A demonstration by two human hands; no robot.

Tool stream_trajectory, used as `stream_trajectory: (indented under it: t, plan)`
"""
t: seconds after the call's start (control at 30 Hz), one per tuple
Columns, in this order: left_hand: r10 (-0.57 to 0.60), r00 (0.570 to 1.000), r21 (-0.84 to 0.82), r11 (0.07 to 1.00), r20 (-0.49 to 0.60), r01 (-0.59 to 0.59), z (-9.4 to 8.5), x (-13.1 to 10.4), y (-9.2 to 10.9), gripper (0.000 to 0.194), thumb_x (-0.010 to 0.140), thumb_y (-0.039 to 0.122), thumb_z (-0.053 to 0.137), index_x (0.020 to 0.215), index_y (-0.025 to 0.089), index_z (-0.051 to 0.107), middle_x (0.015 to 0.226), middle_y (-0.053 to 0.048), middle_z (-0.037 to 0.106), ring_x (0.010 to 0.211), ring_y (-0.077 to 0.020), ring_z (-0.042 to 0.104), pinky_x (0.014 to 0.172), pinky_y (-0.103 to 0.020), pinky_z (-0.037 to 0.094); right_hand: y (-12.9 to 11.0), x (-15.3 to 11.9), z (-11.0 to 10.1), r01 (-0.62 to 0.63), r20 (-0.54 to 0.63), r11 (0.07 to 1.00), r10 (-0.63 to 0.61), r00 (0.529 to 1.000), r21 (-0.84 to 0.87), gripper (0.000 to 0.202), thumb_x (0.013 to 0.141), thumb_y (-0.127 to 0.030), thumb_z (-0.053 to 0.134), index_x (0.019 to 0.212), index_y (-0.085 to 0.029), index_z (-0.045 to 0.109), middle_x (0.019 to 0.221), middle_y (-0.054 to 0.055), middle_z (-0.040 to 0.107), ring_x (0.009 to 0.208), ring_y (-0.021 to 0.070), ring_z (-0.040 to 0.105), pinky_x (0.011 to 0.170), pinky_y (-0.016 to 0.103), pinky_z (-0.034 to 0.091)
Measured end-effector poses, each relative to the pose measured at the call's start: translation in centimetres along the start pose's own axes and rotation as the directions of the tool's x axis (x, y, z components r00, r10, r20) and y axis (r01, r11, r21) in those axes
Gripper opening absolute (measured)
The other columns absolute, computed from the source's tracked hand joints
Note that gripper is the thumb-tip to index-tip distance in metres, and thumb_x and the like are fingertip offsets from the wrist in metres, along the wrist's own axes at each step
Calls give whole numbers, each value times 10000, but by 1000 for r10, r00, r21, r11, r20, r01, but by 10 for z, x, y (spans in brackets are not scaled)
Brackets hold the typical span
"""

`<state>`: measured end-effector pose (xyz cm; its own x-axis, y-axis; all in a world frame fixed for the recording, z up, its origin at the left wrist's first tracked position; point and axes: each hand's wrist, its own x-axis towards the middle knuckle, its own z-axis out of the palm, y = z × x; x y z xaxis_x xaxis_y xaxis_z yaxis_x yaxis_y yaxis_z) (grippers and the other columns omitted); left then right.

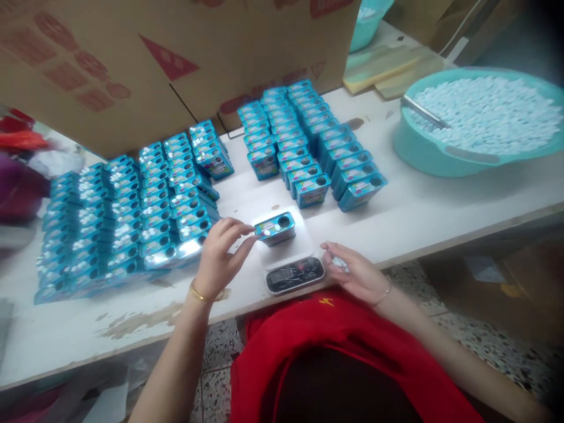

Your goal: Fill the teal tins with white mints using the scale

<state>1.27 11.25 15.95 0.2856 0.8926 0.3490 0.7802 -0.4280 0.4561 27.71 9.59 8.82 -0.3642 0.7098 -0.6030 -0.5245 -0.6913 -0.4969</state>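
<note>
A small blue box (pixel 275 228) with a round dark hole in its top stands on the white plate of a digital scale (pixel 295 276). One white piece lies on top of the box. The thumb and fingertips of my left hand (pixel 222 249) are closed at the box's left end. Just right of the scale, my right hand (pixel 352 273) is half curled, palm up, round several small pale tablets (pixel 339 264). The scale's dark display is too blurred to read.
Rows of similar blue boxes (pixel 154 220) with white pieces on top fill the left. More blue boxes (pixel 312 188) stand behind the scale. A turquoise basin (pixel 423 158) of pale tablets, with a metal scoop (pixel 425 111), is at right. A large carton (pixel 176 76) stands behind.
</note>
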Motion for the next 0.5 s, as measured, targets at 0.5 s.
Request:
stream_trajectory:
  t: [0.5]
  plan:
    - [144,950,140,972,277,-189,14,51,14,175,899,309,482,864,192,607,821,-22,624,786,-156,527,718,-335,286,11,-2,12,-16,82,993,26,996,-118,263,782,-359,662,890,-130,591,580,-45,480,419,15,284,384,173,103]
